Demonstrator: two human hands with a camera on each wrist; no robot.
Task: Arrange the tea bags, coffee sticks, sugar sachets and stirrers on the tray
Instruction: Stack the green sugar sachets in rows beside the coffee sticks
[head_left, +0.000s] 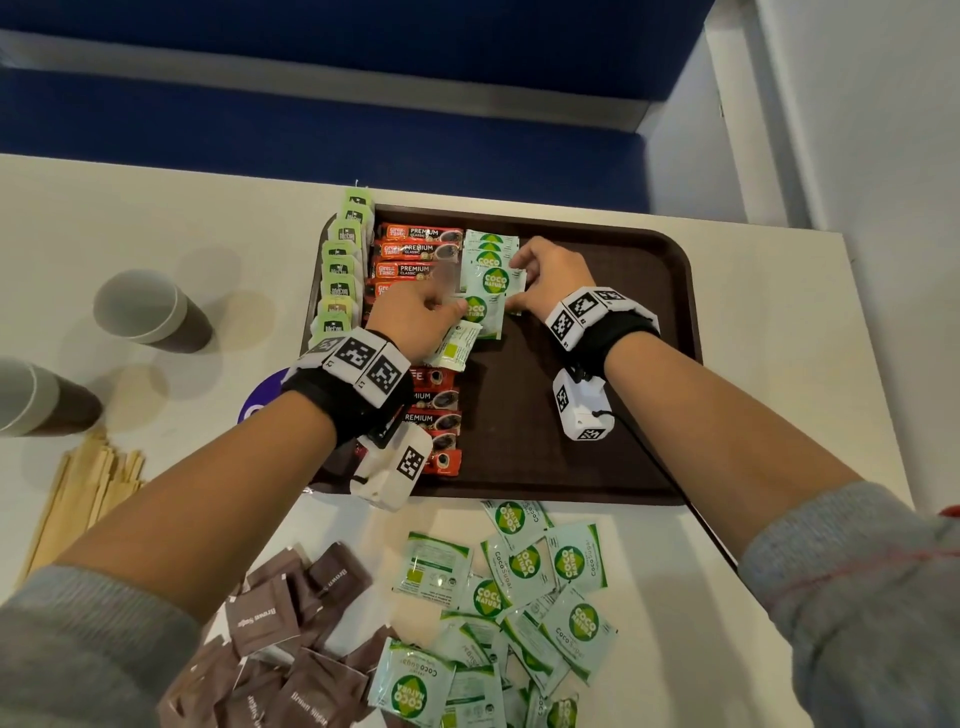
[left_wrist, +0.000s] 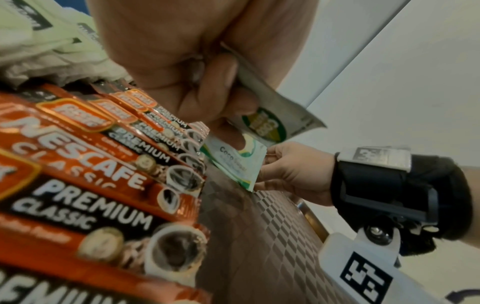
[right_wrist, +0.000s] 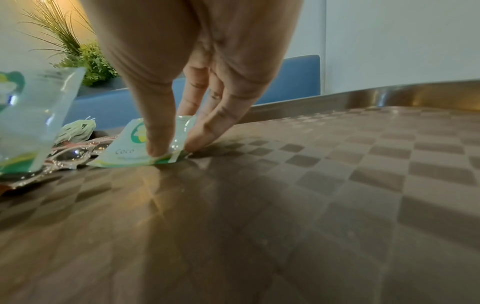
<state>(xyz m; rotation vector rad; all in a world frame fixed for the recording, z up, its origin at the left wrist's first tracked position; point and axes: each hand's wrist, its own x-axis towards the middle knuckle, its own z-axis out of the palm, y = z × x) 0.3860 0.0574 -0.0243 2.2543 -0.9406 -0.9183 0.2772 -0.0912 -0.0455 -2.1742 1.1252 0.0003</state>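
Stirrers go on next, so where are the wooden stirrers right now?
In the head view the wooden stirrers lie on the table left of the tray, just nearer the person than the closer paper cup.

Brown plastic tray (head_left: 597, 415), checker-embossed, with a dull sheen. Glossy foil sticks (head_left: 418, 250). Slick, shiny green sachets (head_left: 494, 280); brown sachets (head_left: 270, 618) of matt paper. Bare matt wood stirrers (head_left: 88, 483). Matt paper cups (head_left: 148, 306). Smooth white table (head_left: 156, 218). Grey knit sleeves (head_left: 857, 597).
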